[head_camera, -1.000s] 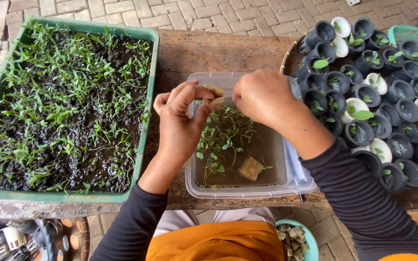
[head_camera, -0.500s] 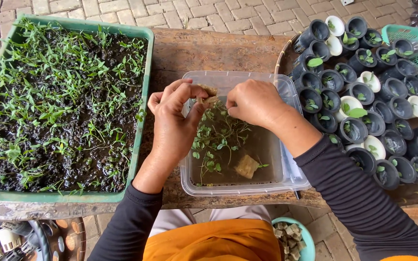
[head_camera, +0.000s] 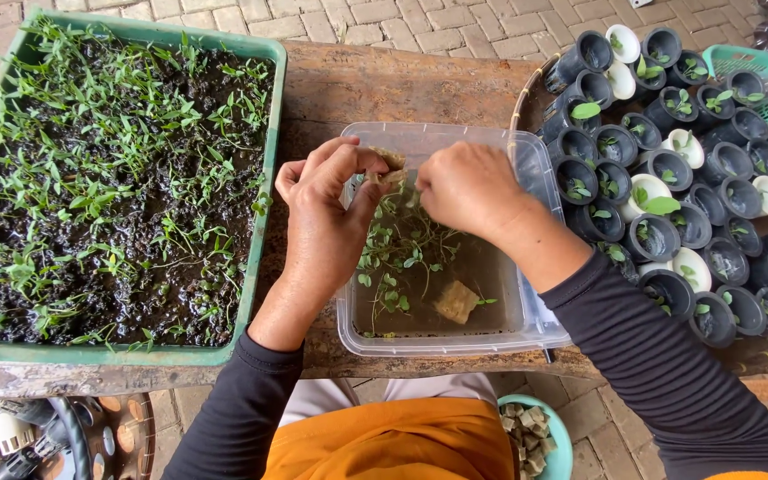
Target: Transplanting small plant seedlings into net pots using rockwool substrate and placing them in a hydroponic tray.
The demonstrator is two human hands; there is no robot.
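On the left of the counter sits a green tray of seedlings in dark soil. Beside it, the left hand pinches a small brown cube over a clear tub holding loose seedlings and another cube. The right hand, fingers curled, meets the cube too. Black and white pots crowd the right.

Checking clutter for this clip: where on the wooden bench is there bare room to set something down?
Bare wood shows on the wooden bench between the green seedling tray and the woven basket of small black pots, behind the clear plastic tub. Both hands, left hand and right hand, crowd the tub.
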